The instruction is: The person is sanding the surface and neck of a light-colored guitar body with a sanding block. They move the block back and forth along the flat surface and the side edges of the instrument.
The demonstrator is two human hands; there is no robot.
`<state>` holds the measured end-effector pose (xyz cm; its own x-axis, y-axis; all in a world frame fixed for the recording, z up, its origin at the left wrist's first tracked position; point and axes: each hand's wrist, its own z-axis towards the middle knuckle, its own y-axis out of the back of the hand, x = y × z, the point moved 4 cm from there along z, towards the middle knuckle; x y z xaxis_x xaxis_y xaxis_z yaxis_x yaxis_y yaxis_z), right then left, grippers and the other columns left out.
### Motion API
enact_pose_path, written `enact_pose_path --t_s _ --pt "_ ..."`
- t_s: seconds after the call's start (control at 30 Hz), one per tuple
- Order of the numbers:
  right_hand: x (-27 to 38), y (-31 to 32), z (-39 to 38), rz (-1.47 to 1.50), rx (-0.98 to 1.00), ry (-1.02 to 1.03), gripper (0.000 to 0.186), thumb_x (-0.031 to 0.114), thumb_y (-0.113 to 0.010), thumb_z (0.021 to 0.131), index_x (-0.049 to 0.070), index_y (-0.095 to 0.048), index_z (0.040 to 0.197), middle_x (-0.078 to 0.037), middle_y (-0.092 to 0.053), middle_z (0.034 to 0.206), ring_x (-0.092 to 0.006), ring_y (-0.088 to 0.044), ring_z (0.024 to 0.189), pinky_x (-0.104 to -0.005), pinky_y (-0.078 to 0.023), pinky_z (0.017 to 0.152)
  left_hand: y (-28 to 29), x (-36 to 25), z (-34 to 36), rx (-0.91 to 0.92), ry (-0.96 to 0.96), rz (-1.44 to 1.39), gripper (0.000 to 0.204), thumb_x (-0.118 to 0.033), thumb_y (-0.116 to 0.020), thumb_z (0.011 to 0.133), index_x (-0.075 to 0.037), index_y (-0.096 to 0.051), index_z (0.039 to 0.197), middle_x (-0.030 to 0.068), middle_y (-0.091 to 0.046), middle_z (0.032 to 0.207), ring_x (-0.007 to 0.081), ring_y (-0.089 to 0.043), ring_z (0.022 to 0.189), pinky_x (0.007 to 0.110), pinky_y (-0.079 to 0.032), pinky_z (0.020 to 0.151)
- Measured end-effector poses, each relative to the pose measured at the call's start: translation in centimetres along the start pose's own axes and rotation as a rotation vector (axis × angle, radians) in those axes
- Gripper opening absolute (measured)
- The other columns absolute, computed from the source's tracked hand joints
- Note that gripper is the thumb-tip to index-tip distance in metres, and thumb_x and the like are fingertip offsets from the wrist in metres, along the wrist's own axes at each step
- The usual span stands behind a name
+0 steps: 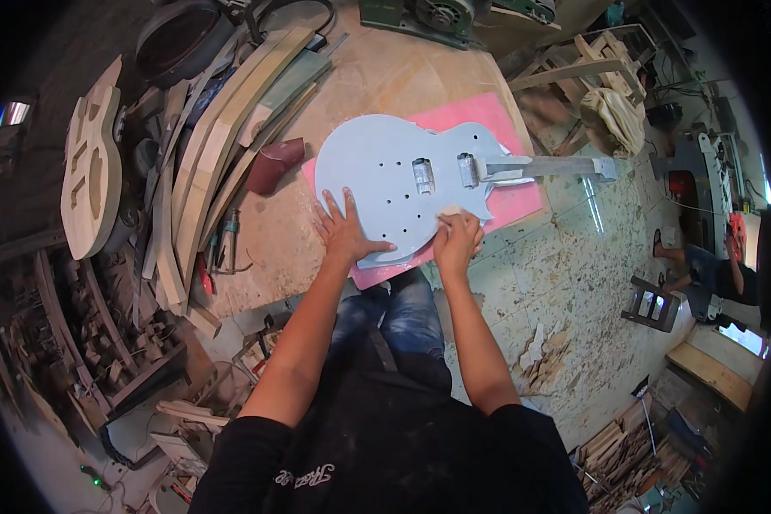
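A pale blue-grey electric guitar body (364, 176) with a single cutaway lies flat, its neck (557, 166) pointing right. Two pickup cavities and several small holes show in its top. Beneath it is a pink foam sheet (518, 204) on the workbench. My left hand (344, 231) rests with fingers spread on the lower left edge of the body. My right hand (457, 240) is closed over a small tan piece (451, 211), which looks like sandpaper, pressed on the top near the cutaway. Its full shape is hidden under my fingers.
A roll of dark red sandpaper (276, 165) stands on the wooden bench (265, 248) left of the guitar. Long wood strips (231, 128) and an unfinished guitar body (92, 171) lie farther left. Green machinery (424, 19) sits at the back. Another person (715, 265) is at far right.
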<state>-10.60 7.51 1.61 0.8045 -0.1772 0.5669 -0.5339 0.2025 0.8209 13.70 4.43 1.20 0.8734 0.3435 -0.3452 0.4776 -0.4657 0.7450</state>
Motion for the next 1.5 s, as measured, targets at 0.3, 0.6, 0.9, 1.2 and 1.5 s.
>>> enact_pose_path --t_s 0.3,0.6,0.9,1.2,1.5 --pt "0.6 -0.3 -3.6 -0.053 0.149 0.113 0.017 0.023 -0.070 0.094 0.017 -0.075 0.110 -0.018 -0.054 0.143 -0.0451 -0.045 0.134 -0.0663 -0.035 0.105 -0.1 0.2 -0.2 0.010 0.016 0.022 0.180 -0.077 -0.097 0.043 -0.012 0.010 0.172 0.0359 0.018 0.173 0.0569 0.025 0.157 0.070 0.007 0.125" --pt "1.4 -0.8 -5.6 -0.050 0.130 0.051 0.022 0.017 -0.071 0.089 0.017 -0.075 0.110 -0.019 -0.056 0.135 -0.0444 -0.047 0.133 -0.0612 -0.035 0.108 -0.1 0.3 -0.1 0.026 0.044 0.036 0.180 -0.077 -0.097 0.043 -0.013 0.010 0.173 0.0351 0.018 0.173 0.0582 0.020 0.158 0.070 0.004 0.126" --pt "1.5 -1.3 -6.6 -0.023 0.067 0.009 0.020 0.023 -0.070 0.093 0.018 -0.076 0.111 -0.016 -0.056 0.140 -0.0455 -0.046 0.134 -0.0655 -0.034 0.107 -0.4 0.3 0.0 -0.014 0.014 0.047 0.180 -0.077 -0.097 0.043 -0.013 0.011 0.172 0.0359 0.017 0.173 0.0592 0.020 0.158 0.072 0.003 0.125" --pt "0.4 -0.5 -1.6 -0.097 -0.055 -0.084 0.017 0.023 -0.071 0.093 0.017 -0.077 0.108 -0.016 -0.056 0.140 -0.0447 -0.047 0.132 -0.0656 -0.036 0.105 -0.4 0.2 0.0 -0.030 -0.002 0.046 0.180 -0.077 -0.097 0.043 -0.012 0.010 0.172 0.0362 0.017 0.173 0.0592 0.019 0.158 0.070 0.004 0.126" --pt "-0.7 0.3 1.2 -0.043 -0.028 -0.069 0.017 0.022 -0.070 0.094 0.016 -0.076 0.109 -0.017 -0.055 0.144 -0.0449 -0.046 0.132 -0.0653 -0.034 0.106 -0.5 0.1 0.1 -0.029 -0.001 0.031 0.180 -0.078 -0.096 0.043 -0.011 0.010 0.172 0.0366 0.017 0.173 0.0577 0.021 0.158 0.070 0.005 0.126"
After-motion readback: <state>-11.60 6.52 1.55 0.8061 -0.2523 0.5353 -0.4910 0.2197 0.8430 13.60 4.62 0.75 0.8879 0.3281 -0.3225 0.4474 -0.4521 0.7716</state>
